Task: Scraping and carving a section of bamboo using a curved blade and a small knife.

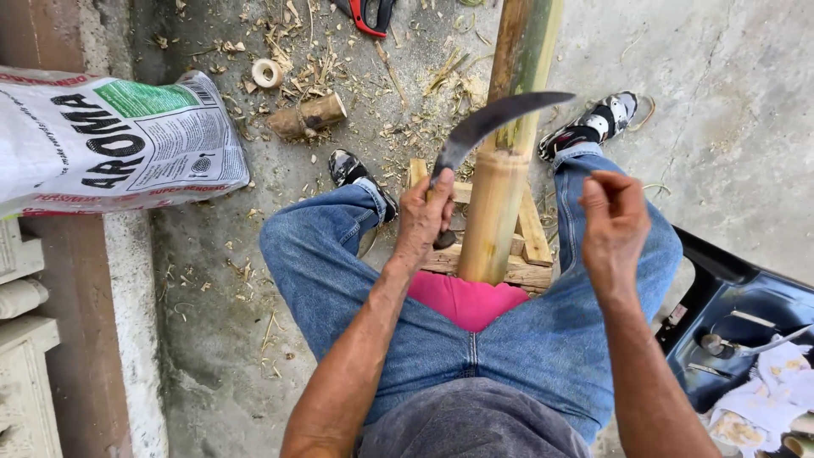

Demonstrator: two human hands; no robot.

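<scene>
Concrete floor (pixel 212 339) strewn with shavings lies under a seated person in jeans. Left hand (pixel 426 212) is wrapped tight around the handle of a curved knife (pixel 492 123), blade against the upright bamboo pole (pixel 500 195) between the knees. Right hand (pixel 615 225) hovers beside it, loosely curled, holding nothing
</scene>
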